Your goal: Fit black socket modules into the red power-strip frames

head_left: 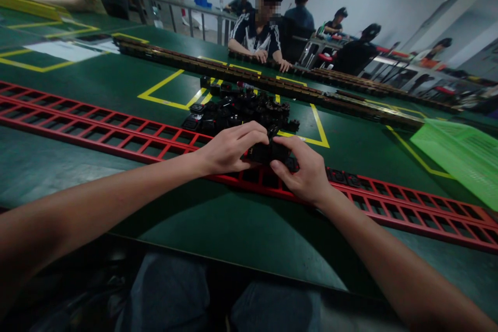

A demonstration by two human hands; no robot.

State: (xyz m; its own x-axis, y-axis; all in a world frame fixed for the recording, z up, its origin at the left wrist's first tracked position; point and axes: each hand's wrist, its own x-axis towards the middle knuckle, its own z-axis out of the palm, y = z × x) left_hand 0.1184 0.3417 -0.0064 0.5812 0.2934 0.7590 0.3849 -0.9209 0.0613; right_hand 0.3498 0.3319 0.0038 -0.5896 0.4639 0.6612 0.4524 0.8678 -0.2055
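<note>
My left hand [237, 148] and my right hand [305, 166] are closed on black parts [268, 151] between them, above the red slotted rack [155, 148]. Whether they hold one part or two pressed together, I cannot tell. Just behind my hands lies a pile of small black parts [241, 109] on the green table [218, 238]. Several black pieces [344, 177] sit in rack slots right of my right hand. The rack runs across the table from left to right.
Long dark rails [187, 62] cross the table behind the pile. A green mesh basket [462, 158] stands at the right. White papers [64, 51] lie at the far left. Across the table sits a person [257, 36] with hands at the rails; others are farther back.
</note>
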